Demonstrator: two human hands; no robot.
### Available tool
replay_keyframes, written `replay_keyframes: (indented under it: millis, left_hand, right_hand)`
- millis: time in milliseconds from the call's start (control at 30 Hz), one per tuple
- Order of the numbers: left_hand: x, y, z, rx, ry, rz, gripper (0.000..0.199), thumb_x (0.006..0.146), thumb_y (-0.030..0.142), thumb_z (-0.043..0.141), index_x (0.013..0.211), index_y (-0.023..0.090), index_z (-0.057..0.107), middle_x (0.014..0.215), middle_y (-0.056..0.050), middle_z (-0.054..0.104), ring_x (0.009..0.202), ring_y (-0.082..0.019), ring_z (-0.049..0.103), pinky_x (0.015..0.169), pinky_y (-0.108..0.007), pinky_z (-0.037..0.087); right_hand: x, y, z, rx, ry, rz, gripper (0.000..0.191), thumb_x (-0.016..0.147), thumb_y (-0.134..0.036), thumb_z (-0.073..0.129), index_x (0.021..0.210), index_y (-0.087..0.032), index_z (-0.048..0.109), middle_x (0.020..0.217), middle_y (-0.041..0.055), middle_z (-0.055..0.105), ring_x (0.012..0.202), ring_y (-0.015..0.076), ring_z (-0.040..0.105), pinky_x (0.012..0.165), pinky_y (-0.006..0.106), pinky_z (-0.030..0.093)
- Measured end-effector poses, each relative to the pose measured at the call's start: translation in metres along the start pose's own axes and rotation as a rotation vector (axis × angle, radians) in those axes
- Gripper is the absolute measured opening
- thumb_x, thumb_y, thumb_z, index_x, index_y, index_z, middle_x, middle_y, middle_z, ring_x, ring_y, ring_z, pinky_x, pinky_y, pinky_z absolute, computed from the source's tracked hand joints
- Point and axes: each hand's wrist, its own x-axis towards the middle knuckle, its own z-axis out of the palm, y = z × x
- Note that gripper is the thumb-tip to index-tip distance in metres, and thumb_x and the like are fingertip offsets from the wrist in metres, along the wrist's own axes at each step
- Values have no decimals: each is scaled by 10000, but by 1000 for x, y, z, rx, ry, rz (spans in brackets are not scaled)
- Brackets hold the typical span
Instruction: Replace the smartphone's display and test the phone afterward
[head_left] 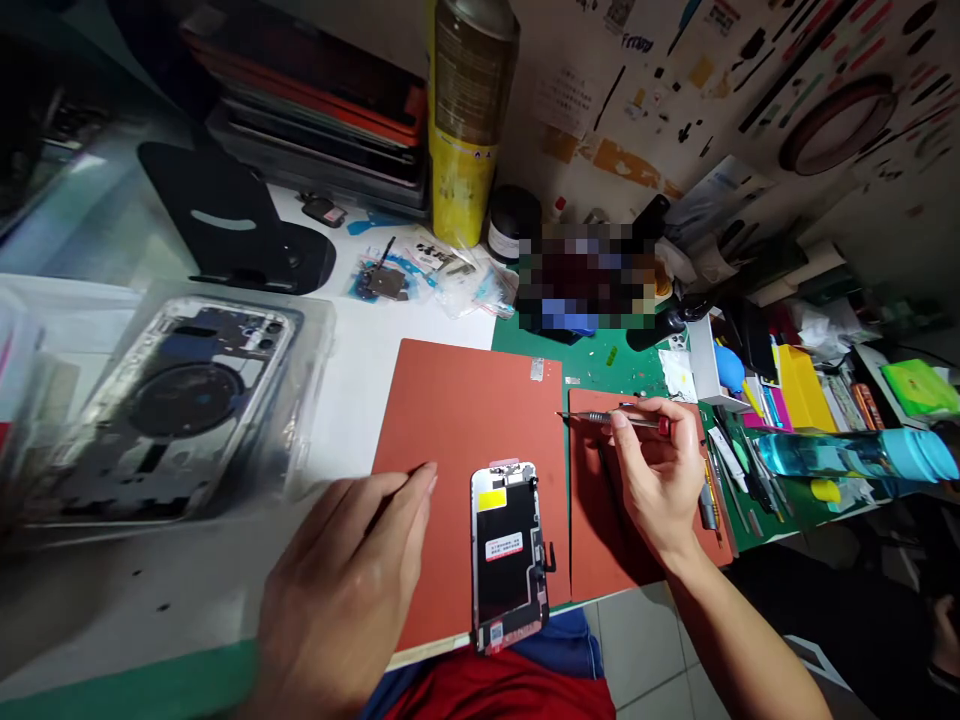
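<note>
My right hand [660, 470] holds a thin screwdriver [600, 417] above the right red mat [600, 540], its tip pointing left. My left hand [349, 570] hovers at the left part of the larger red mat [442, 400], thumb and fingertips pressed together; whatever may be between them is too small to make out. Between the hands a phone screen assembly [510, 560] lies with its inner side up at the mat's front edge, with a yellow sticker and a white label on it. A small silver piece [537, 369] rests at the mat's upper right.
At left, a phone frame [187, 400] lies in a clear tray. Behind stand a yellow spray can [465, 130], a black jar [514, 222] and a black stand [225, 220]. Tools and a blue bottle [847, 453] lie at right on the green mat.
</note>
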Motion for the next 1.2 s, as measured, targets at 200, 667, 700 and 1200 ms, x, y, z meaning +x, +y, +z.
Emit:
replay_keyframes:
  millis: [200, 667, 700, 1200]
  left_hand:
    - [-3, -8, 6, 130, -76, 31, 424, 1008, 7, 501, 1384, 145, 639, 923, -61, 642, 834, -234, 605, 757, -367, 464]
    - [-13, 20, -17, -386, -99, -178, 243, 1039, 102, 608, 1235, 215, 697, 1020, -16, 710, 912, -138, 696, 852, -238, 564]
    - [-13, 20, -16, -415, -114, -186, 222, 1041, 113, 612, 1217, 217, 700, 1014, -12, 711, 903, -131, 699, 843, -227, 567]
    - [-9, 16, -16, -561, -144, -160, 244, 1009, 5, 590, 1091, 216, 681, 979, 3, 714, 876, -118, 673, 807, -240, 541]
  right_hand:
    - [-1, -5, -3, 93, 1, 103, 254, 953, -325, 782, 1143, -253, 630, 992, 20, 761, 821, 165, 759, 760, 314, 639]
    - [-50, -43, -4, 487, -267, 444, 223, 945, -306, 805, 1111, -270, 660, 846, -12, 735, 676, 155, 724, 635, 272, 611]
    - [-51, -43, -1, 494, -284, 460, 224, 946, -310, 804, 1109, -267, 658, 844, -10, 733, 673, 160, 727, 632, 276, 614]
    - [-57, -41, 6, 500, -334, 521, 253, 929, -325, 819, 1108, -256, 653, 831, -8, 703, 661, 170, 725, 609, 285, 626]
